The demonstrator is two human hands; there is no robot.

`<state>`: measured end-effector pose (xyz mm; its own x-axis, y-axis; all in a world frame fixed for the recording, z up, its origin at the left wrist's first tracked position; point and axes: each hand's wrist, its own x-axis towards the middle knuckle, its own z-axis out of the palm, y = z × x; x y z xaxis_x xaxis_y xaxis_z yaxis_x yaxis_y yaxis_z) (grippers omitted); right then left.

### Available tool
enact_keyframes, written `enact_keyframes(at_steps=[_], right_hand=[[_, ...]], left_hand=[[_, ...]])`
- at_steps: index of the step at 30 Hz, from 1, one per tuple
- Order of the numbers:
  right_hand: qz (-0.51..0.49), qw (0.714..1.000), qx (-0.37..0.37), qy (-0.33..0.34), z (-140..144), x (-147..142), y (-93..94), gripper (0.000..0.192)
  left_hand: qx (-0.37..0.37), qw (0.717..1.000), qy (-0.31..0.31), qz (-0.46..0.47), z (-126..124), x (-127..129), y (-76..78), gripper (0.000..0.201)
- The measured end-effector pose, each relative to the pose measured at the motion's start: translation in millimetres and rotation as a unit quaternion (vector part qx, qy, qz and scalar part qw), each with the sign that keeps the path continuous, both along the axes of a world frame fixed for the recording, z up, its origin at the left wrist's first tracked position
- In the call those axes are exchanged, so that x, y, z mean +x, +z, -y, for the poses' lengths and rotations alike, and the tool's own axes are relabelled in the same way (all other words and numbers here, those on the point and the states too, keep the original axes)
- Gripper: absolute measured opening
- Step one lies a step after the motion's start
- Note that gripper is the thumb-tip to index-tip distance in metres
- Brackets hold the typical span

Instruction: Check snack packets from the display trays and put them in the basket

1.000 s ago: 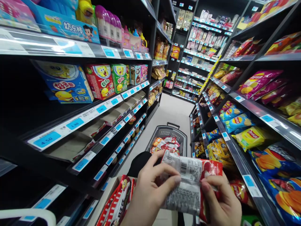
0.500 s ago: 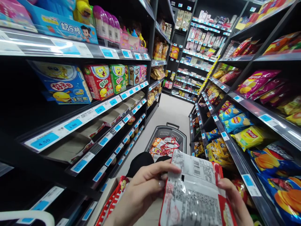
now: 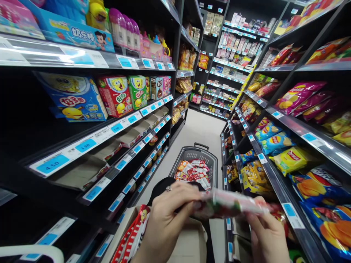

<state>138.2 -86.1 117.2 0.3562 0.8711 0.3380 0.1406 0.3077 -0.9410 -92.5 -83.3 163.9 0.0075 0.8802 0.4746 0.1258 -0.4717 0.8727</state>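
Note:
Both my hands hold one red and white snack packet [image 3: 233,204], blurred and turned almost flat, edge toward me. My left hand [image 3: 167,219] grips its left end with thumb and fingers. My right hand [image 3: 267,237] holds its right end from below. Just beyond the packet, a dark shopping basket [image 3: 196,153] stands on the aisle floor with several similar red and white packets in it. A cardboard box [image 3: 189,243] lies under my hands, and red and white packets [image 3: 134,235] stand at its left.
I am in a narrow shop aisle. Black shelves on the left carry cartoon snack boxes [image 3: 116,94] and blue price labels [image 3: 85,145]. Shelves on the right hold crisp bags [image 3: 292,159]. The pale floor [image 3: 199,129] runs ahead to more shelves at the far end.
The packet, earlier held upright with its printed back facing me, has been tipped down to lie nearly flat between my hands. My hands lowered slightly; the basket and shelves stayed put.

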Motion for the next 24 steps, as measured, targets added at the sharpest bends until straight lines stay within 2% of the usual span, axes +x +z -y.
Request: enact_keyframes(at_steps=[2, 4, 6, 9, 12, 14, 16, 18, 20, 22, 24], right_hand=[[-0.033, 0.999, -0.03, -0.012, 1, -9, 6.4, 0.024], [-0.085, 0.993, -0.086, -0.001, 5, -18, 11.5, 0.028], [-0.142, 0.978, -0.152, 0.021, 10, -24, 14.8, 0.032], [-0.161, 0.969, -0.186, 0.029, 13, -26, 14.7, 0.034], [-0.124, 0.98, -0.157, -0.003, 13, -23, 8.0, 0.035], [-0.088, 0.991, -0.085, -0.054, 12, -22, 2.6, 0.031], [-0.049, 0.994, 0.049, -0.083, 8, -21, -0.2, 0.024], [-0.012, 0.979, 0.19, -0.074, 3, -20, 0.7, 0.02], [0.021, 0.958, 0.283, -0.046, -3, -18, 4.1, 0.021], [0.05, 0.939, 0.339, -0.014, -9, -14, 7.4, 0.025], [0.059, 0.925, 0.374, 0.032, -13, -8, 8.7, 0.029]], left_hand=[[-0.09, 0.996, 0.013, -0.006, 1, 2, 2.7, 0.027], [-0.173, 0.985, 0.014, 0.009, 1, 3, 3.0, 0.034], [-0.225, 0.973, -0.009, 0.05, 0, 3, 1.8, 0.036], [-0.26, 0.959, -0.042, 0.103, -1, 1, 0.4, 0.036], [-0.252, 0.959, -0.037, 0.122, -3, -1, 1.7, 0.034], [-0.242, 0.958, -0.056, 0.14, -3, 0, 2.8, 0.034], [-0.26, 0.94, -0.147, 0.167, -4, 0, 2.7, 0.044], [-0.293, 0.891, -0.285, 0.195, -4, 1, 1.0, 0.064], [-0.326, 0.834, -0.391, 0.212, -5, 1, -2.1, 0.075], [-0.352, 0.796, -0.442, 0.217, -4, 2, -5.9, 0.074], [-0.384, 0.776, -0.456, 0.203, -1, 3, -9.3, 0.074]])
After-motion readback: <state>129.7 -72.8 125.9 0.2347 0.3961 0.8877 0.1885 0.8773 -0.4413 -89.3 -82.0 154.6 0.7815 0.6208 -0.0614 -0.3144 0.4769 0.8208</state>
